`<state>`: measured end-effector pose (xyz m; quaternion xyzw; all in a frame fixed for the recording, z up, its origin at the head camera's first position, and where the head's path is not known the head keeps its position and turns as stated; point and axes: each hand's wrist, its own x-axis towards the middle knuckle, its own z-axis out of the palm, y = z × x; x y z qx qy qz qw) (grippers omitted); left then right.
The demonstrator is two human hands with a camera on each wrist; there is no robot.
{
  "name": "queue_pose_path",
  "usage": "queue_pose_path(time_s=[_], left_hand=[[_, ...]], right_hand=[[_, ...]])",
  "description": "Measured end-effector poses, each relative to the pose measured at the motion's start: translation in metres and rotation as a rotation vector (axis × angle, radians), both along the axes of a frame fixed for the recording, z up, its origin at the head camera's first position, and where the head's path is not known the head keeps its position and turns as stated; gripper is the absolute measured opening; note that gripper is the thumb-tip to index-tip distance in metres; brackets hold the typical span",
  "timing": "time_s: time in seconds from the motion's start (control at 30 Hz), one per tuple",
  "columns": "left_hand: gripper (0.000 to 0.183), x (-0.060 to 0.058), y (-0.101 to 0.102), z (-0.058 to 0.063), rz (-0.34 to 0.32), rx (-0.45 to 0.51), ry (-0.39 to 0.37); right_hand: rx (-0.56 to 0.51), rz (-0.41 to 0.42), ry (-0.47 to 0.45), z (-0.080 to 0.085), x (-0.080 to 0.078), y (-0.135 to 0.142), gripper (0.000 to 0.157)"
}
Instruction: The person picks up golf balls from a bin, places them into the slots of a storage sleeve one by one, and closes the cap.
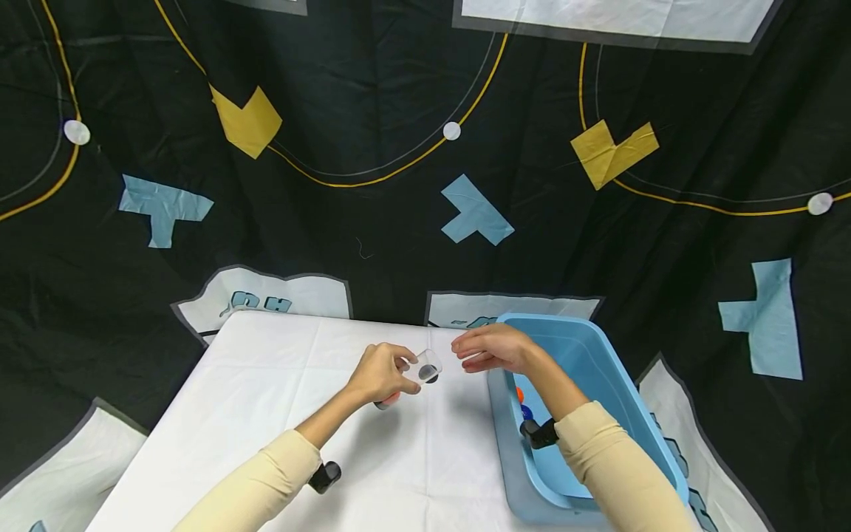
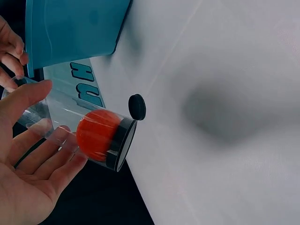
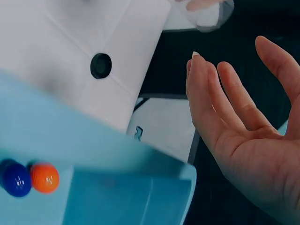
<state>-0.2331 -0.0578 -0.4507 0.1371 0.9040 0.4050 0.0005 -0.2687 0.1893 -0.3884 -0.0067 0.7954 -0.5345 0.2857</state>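
My left hand grips a clear plastic tube, thumb on one side and fingers on the other. An orange ball sits inside, against the black cap at one end. The tube lies tilted in the air above the table; its other end points toward my right hand. That hand hovers near the tub's left rim, fingers extended and holding nothing. A loose black cap lies on the white tabletop, partly behind the tube in the head view.
A light-blue tub stands on the table's right side, below my right forearm. Inside it lie a blue ball and another orange ball. White cloth covers the table. A black curtain with tape marks hangs behind.
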Motion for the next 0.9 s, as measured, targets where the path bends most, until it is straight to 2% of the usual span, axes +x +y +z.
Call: queue_pose_path(time_s=[0.27,0.53,0.7,0.83,0.9], left_hand=[[0.04,0.0,-0.006,0.001,0.011,0.005,-0.013],[0.04,-0.001,-0.01,-0.001,0.025,0.006,-0.005],[0.039,0.0,-0.011,-0.002,0.04,0.015,-0.017],[0.039,0.0,-0.011,-0.003,0.04,0.016,-0.014],[0.039,0.0,-0.011,-0.004,0.039,0.015,-0.013]], right_hand=[[-0.022,-0.009,0.021,0.012,-0.001,0.029,0.05],[-0.018,-0.025,0.07,0.008,-0.002,0.071,0.051],[-0.02,-0.143,0.071,-0.002,0.0,0.097,0.053],[0.0,-0.268,0.0,-0.018,0.004,0.114,0.056],[0.006,-0.284,-0.049,-0.029,0.006,0.122,0.057]])
